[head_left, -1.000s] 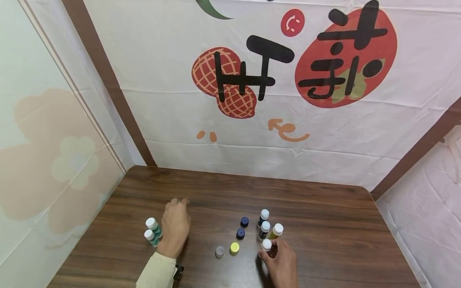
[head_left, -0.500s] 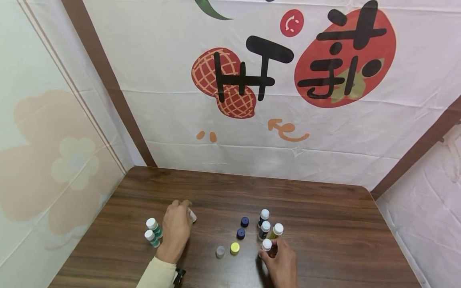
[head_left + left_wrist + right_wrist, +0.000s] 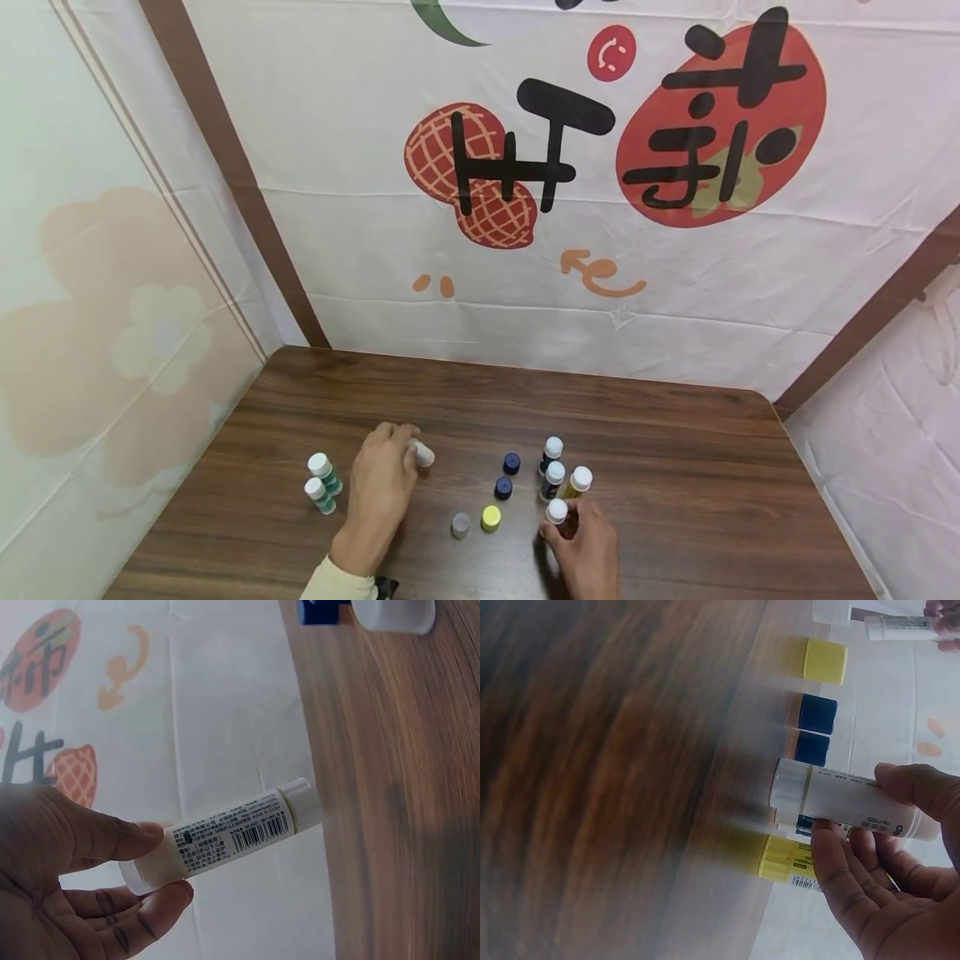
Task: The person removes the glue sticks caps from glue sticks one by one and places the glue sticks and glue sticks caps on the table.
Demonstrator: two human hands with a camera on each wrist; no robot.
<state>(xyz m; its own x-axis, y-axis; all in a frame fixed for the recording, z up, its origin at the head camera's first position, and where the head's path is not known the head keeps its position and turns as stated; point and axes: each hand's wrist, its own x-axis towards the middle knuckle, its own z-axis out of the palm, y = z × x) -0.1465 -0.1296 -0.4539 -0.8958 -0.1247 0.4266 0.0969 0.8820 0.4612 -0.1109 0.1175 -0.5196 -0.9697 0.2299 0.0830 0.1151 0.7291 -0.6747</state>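
Note:
My left hand (image 3: 381, 483) holds a white glue stick (image 3: 232, 836) by its top end, between thumb and fingers; a barcode label shows in the left wrist view. It is slightly tilted, and whether its base touches the table I cannot tell. My right hand (image 3: 588, 546) grips another white glue stick (image 3: 855, 799), which stands upright at the table. Just behind that one are two dark-labelled sticks (image 3: 553, 473) with white ends and a yellow-labelled stick (image 3: 581, 479). Between the hands lie two dark blue caps (image 3: 503, 488), a yellow cap (image 3: 491, 518) and a translucent cap (image 3: 461, 525).
Two teal-labelled sticks with white ends (image 3: 318, 496) stand left of my left hand. The brown wooden table (image 3: 675, 467) meets a printed white cloth (image 3: 360, 250) at its back edge, and cloth walls rise at both sides.
My left hand has moved to the right, bringing the white glue stick, hidden at first, into sight. The right hand keeps its place and its hold.

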